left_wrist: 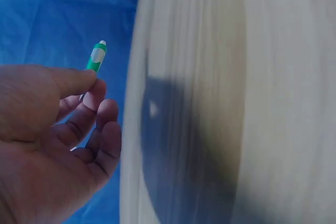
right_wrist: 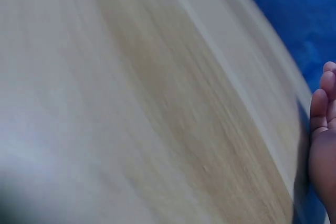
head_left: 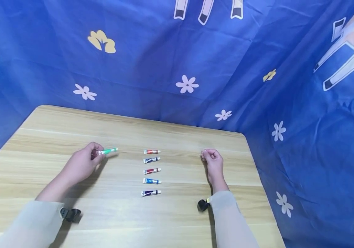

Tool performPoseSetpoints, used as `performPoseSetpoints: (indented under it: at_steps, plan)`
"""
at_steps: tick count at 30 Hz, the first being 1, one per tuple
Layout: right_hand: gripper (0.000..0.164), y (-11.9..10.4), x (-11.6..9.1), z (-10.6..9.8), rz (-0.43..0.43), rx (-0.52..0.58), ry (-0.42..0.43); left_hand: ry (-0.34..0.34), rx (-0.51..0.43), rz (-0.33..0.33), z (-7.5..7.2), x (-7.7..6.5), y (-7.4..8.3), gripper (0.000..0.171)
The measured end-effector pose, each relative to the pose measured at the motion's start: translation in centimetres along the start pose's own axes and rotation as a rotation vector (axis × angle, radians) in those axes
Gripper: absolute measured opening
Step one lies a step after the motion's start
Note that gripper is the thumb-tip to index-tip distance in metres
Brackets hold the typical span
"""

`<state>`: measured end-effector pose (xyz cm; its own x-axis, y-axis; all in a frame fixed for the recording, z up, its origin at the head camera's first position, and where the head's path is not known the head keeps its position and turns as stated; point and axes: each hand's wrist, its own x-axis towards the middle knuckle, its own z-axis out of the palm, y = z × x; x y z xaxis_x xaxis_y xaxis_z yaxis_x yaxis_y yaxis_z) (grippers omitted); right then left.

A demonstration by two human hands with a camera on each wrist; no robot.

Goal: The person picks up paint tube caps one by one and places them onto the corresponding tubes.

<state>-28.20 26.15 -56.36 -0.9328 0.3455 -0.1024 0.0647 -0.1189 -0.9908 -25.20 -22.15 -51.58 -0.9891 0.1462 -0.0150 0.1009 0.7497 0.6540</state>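
Between thumb and forefinger my left hand [head_left: 82, 162] pinches a small green-and-white paint tube [head_left: 110, 151], its tip pointing right over the table. In the left wrist view the same tube [left_wrist: 97, 57] sticks up from the fingertips, and the other fingers curl loosely below. Five similar tubes lie in a column to the right: an orange tube [head_left: 152, 151], a dark blue one [head_left: 151, 160], a red one [head_left: 152, 171], a blue one [head_left: 152, 181] and a dark purple one [head_left: 151, 193]. My right hand [head_left: 214, 165] hovers right of them, fingers loosely bent, holding nothing.
The light wooden table [head_left: 177, 220] has rounded far corners. A blue patterned cloth [head_left: 152, 62] hangs behind it and along the right side. Black wrist devices, one at the left sleeve [head_left: 71, 215] and one at the right sleeve [head_left: 203, 205], stick out inward.
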Motion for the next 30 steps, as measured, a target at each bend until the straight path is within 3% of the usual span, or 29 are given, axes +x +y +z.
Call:
performPoseSetpoints:
  at_steps: [8,15,20,30]
  plan:
    - [0.013,0.1,-2.4,0.6,-0.04,0.068,-0.024,0.02,-0.02,0.013,1.0,-1.9,2.0,0.022]
    - [0.007,-0.7,-4.7,1.4,-0.027,0.335,-0.041,0.025,-0.038,0.018,2.6,-3.5,2.9,0.021]
    - [0.013,-0.8,-5.7,1.7,0.012,0.477,-0.061,0.021,-0.056,0.01,3.2,-4.2,3.4,0.021]
    - [0.016,-0.6,-7.1,2.1,0.04,0.501,-0.124,0.0,-0.107,-0.006,3.5,-5.4,4.8,0.021]
